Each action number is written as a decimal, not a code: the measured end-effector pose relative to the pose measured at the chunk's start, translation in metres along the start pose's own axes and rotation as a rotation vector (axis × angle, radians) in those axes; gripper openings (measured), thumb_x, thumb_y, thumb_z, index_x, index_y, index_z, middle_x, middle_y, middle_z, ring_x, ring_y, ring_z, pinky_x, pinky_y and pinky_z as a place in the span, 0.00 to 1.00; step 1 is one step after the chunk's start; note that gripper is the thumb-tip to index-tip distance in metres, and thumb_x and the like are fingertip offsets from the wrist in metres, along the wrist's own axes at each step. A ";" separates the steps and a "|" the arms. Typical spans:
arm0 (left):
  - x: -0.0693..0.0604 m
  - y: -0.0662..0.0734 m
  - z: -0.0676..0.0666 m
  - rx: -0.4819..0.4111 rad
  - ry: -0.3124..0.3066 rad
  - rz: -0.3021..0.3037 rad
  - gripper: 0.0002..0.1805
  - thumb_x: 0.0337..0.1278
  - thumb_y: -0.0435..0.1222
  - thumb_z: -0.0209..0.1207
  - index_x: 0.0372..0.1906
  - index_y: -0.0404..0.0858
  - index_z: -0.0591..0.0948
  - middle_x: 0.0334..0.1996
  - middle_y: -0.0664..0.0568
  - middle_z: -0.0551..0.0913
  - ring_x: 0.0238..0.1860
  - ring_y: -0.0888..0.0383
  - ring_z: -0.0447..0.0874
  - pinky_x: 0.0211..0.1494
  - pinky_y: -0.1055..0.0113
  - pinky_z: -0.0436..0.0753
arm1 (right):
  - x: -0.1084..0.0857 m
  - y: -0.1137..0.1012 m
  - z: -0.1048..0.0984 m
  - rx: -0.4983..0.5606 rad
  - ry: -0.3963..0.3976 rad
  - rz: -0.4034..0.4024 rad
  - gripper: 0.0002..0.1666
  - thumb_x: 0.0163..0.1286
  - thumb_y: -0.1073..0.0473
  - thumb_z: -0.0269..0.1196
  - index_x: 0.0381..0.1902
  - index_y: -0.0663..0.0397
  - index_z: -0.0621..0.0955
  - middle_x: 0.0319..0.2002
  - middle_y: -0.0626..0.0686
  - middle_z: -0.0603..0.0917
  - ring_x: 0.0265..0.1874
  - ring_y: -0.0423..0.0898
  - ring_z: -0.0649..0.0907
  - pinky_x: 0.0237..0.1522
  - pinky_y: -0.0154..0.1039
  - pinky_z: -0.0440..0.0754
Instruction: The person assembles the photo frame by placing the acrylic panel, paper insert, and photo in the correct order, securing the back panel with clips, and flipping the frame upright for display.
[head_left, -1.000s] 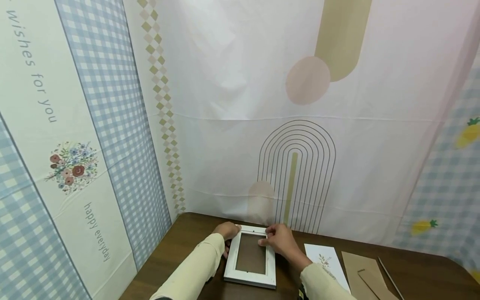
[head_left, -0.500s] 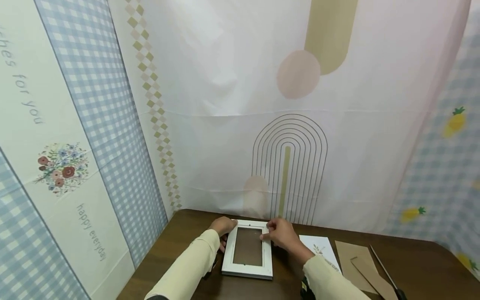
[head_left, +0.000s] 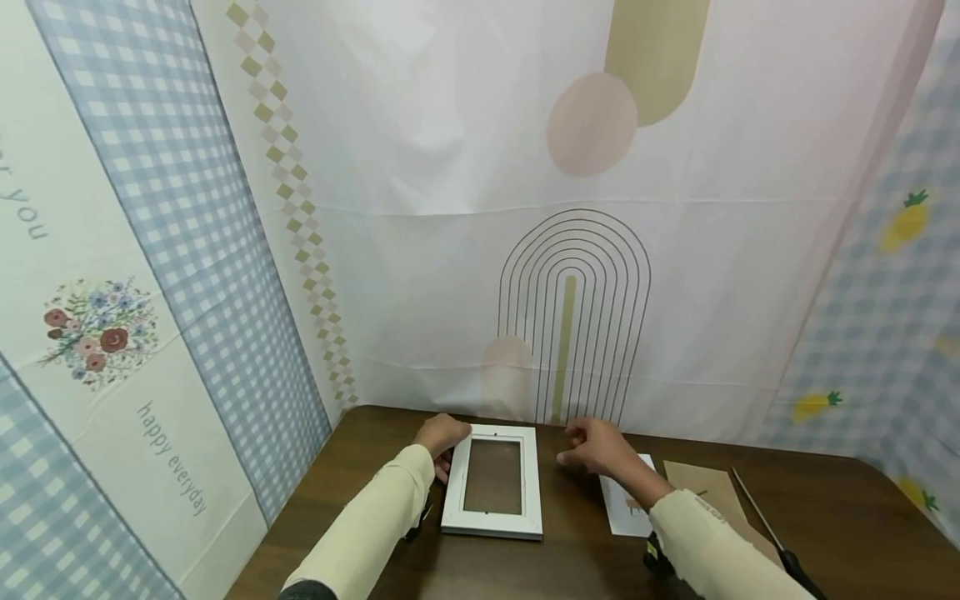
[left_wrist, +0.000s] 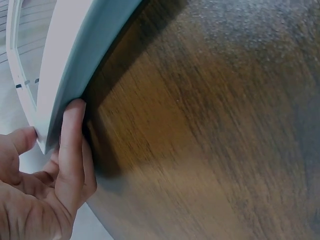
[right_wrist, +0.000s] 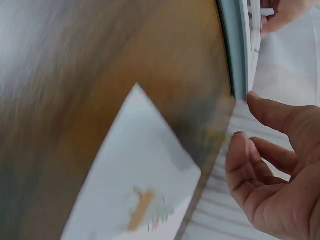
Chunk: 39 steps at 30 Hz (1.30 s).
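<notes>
A white picture frame (head_left: 529,483) lies on the dark wooden table, its middle showing brown through the opening. At its far left corner my left hand (head_left: 441,437) grips it, thumb on top and fingers along the outer side, as the left wrist view shows with the hand (left_wrist: 55,175) at the corner. My right hand (head_left: 597,447) hovers right of the frame, apart from it, fingers loosely bent around nothing. Below that hand a white card (head_left: 626,512) with a printed plant design lies on the table; the right forearm partly covers it.
Right of the card lies a brown cardboard piece (head_left: 697,479), partly behind the right sleeve. Beside it is a tool with a thin metal shaft (head_left: 753,507) and black handle (head_left: 801,573). A patterned cloth (head_left: 420,333) hangs at the table's far edge.
My right hand has let go of the frame's far right side and moved right, over toward the card. The left hand keeps its grip at the far left corner. The head view has shifted slightly.
</notes>
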<state>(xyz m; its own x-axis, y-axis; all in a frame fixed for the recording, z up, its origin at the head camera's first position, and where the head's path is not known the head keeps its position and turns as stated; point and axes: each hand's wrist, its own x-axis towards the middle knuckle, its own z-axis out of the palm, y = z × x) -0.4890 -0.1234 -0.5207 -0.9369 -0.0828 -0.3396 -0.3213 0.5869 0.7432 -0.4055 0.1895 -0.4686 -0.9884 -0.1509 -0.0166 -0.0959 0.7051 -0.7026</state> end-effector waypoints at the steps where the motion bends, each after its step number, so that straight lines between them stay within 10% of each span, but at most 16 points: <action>1: -0.004 0.002 0.000 0.006 -0.004 -0.001 0.28 0.70 0.45 0.58 0.59 0.24 0.83 0.36 0.27 0.83 0.29 0.34 0.88 0.25 0.40 0.96 | -0.001 0.003 -0.004 -0.038 -0.012 -0.008 0.33 0.66 0.61 0.82 0.64 0.72 0.84 0.50 0.64 0.88 0.36 0.48 0.87 0.35 0.44 0.94; 9: -0.008 0.007 -0.003 0.016 -0.051 -0.017 0.32 0.67 0.43 0.55 0.68 0.24 0.79 0.41 0.26 0.84 0.35 0.32 0.88 0.28 0.38 0.97 | -0.012 0.015 -0.035 -0.276 -0.091 -0.024 0.35 0.62 0.61 0.85 0.64 0.70 0.85 0.56 0.64 0.91 0.57 0.62 0.89 0.60 0.60 0.94; 19: -0.075 0.031 -0.021 -0.019 -0.079 -0.011 0.49 0.71 0.40 0.54 0.93 0.36 0.52 0.39 0.29 0.82 0.34 0.38 0.86 0.38 0.40 1.00 | -0.020 0.039 -0.062 -0.431 -0.148 -0.013 0.37 0.57 0.69 0.86 0.64 0.70 0.85 0.62 0.70 0.89 0.63 0.69 0.88 0.65 0.62 0.93; 39: -0.068 0.032 -0.019 -0.017 -0.078 -0.031 0.51 0.73 0.42 0.54 0.93 0.34 0.47 0.44 0.27 0.80 0.38 0.37 0.85 0.41 0.40 1.00 | -0.009 0.068 -0.067 -0.491 -0.177 0.000 0.36 0.51 0.66 0.90 0.56 0.63 0.87 0.53 0.60 0.89 0.50 0.52 0.86 0.57 0.56 0.94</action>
<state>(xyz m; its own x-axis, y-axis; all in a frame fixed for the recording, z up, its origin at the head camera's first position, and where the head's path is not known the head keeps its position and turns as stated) -0.4379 -0.1141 -0.4623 -0.9130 -0.0375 -0.4062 -0.3530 0.5716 0.7407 -0.4110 0.2853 -0.4688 -0.9573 -0.2362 -0.1668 -0.1819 0.9404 -0.2873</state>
